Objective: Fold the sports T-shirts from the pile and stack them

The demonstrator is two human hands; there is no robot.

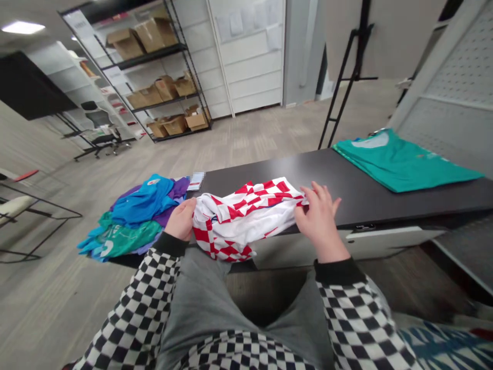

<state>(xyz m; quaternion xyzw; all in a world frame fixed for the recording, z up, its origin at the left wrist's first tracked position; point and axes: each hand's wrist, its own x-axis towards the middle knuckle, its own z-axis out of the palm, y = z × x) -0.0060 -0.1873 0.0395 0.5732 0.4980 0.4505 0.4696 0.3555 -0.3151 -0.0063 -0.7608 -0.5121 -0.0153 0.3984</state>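
A red-and-white checkered jersey (246,216) is stretched between my two hands at the front edge of the dark table (265,172). My left hand (182,220) is closed on its left end. At the other end my right hand (319,211) pinches the fabric between thumb and index finger, with the other fingers raised. Part of the jersey hangs over the table edge towards my lap. Its cloth is bunched, and the inner white side shows along the middle.
Left of the jersey lies a loose heap of blue, green and purple shirts (142,205). A small white card or box (196,181) sits beside it. Flat green shirts (408,162) lie at the table's right end. A shelf with cardboard boxes (156,36) stands behind.
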